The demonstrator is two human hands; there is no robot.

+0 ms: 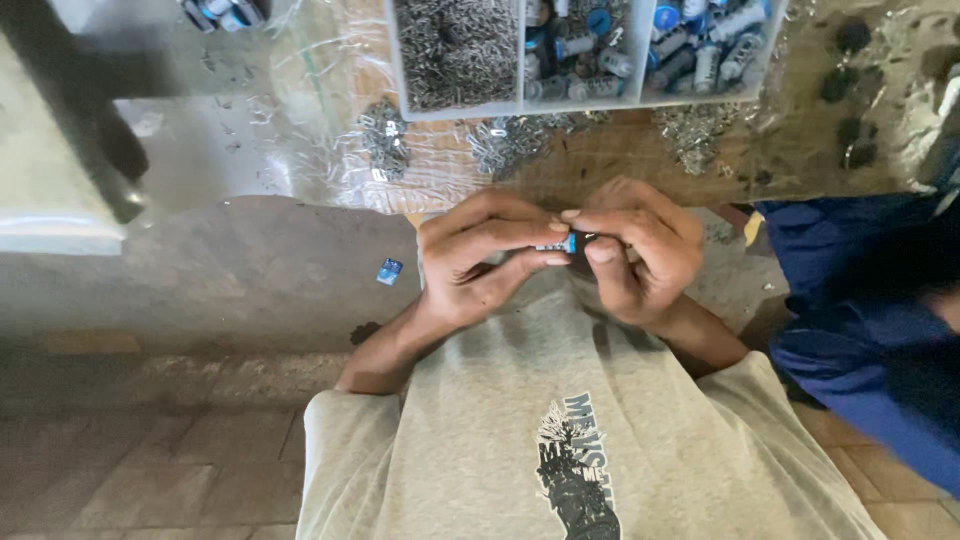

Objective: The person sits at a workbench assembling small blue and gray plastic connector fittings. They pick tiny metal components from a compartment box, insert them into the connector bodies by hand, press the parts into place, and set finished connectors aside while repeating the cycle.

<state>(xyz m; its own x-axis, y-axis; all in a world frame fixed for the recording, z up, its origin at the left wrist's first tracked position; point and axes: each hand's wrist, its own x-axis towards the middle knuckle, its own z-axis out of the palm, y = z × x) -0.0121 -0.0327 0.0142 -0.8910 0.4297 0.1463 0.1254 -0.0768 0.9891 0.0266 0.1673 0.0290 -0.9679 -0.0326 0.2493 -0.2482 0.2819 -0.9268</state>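
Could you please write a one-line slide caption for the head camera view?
Both hands, left hand and right hand, pinch a small blue part below a compartment tray of metal pieces.

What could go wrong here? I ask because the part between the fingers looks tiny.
The small blue part is pinched only by the fingertips of the left hand and right hand, held out past the table edge above the lap. It could slip and drop to the floor, where a similar blue piece already lies. The loose metal piles near the edge could also get knocked off.

worn brick floor (150,480), plastic-covered table (330,150)
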